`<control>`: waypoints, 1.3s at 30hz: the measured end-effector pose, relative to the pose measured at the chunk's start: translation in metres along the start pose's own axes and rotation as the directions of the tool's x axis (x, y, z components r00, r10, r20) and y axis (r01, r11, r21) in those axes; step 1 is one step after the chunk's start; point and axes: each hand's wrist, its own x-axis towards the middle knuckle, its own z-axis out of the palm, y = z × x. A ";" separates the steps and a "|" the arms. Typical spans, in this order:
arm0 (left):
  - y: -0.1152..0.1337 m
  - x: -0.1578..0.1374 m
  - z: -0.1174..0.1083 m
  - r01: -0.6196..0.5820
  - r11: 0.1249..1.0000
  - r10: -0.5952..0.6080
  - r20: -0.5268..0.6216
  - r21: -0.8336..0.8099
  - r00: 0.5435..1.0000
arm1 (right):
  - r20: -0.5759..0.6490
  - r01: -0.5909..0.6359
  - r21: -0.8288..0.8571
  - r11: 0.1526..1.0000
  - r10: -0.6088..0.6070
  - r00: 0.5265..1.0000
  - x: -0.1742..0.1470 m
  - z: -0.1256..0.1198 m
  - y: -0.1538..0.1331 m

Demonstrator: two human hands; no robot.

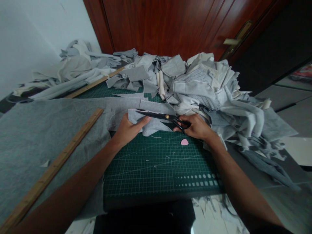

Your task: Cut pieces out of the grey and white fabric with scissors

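Black-handled scissors (167, 116) are in my right hand (195, 126), its fingers wrapped round the handles. The blades point left and lie across a grey piece of fabric (154, 126), with the cloth's edge along them. My left hand (130, 128) pinches that piece near the blade tips, thumb on top and fingers underneath. Behind the blades lie more grey fabric pieces (156, 104). A large grey cloth (60, 130) spreads to the left, beside my left arm. A small pink piece of tailor's chalk (184, 142) rests on the mat below my right hand.
The green cutting mat (156, 172) covers the table under my hands. One wooden ruler (56, 165) lies on the large cloth, another wooden ruler (97, 82) farther back. Heaps of fabric scraps (200, 78) line the back and right. A wooden door (158, 26) stands behind.
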 end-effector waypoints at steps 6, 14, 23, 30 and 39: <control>0.002 0.001 -0.001 0.018 0.999 -0.018 0.002 0.046 1.000 | 0.012 -0.015 0.000 1.000 0.015 1.000 -0.001 0.001 0.002; 0.007 0.000 -0.002 0.033 0.996 -0.037 0.040 0.087 0.999 | 0.017 -0.008 0.027 1.000 0.008 1.000 -0.001 0.001 0.004; 0.010 -0.001 -0.001 0.032 0.994 -0.038 0.062 0.100 0.997 | 0.012 -0.011 0.021 1.000 0.011 1.000 -0.001 0.003 0.004; 0.010 0.000 -0.001 0.041 0.996 -0.046 0.066 0.076 0.997 | 0.032 0.000 0.065 0.998 -0.002 0.999 -0.001 0.004 0.003; 0.007 -0.001 0.000 0.044 0.998 -0.048 0.080 0.050 0.996 | 0.057 -0.009 0.085 0.996 0.004 0.998 0.000 0.004 0.002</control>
